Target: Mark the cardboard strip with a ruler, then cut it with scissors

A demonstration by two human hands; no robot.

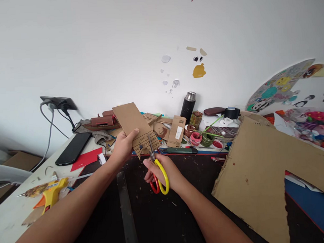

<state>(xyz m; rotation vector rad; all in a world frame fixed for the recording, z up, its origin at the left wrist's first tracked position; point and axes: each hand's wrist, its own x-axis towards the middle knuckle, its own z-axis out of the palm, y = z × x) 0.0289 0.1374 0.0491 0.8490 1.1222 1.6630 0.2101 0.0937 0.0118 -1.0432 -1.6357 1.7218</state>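
Observation:
A small piece of brown cardboard [132, 119], printed with black marks at its lower end, is pinched in my left hand [126, 144], the thumb on top. My right hand [164, 171] holds scissors [162, 177] with one red and one yellow handle, the blades pointing up at the printed end of the cardboard. The lower edge of the piece has a pointed corner. Both hands are above the dark work mat [152, 222].
A metal ruler [125, 209] lies on the mat. At left are a yellow glue gun [51, 194], a black phone [73, 148] and red paper [86, 159]. A large cut cardboard sheet [255, 174] covers the right. Behind stand paint jars [195, 138] and a black thermos [188, 107].

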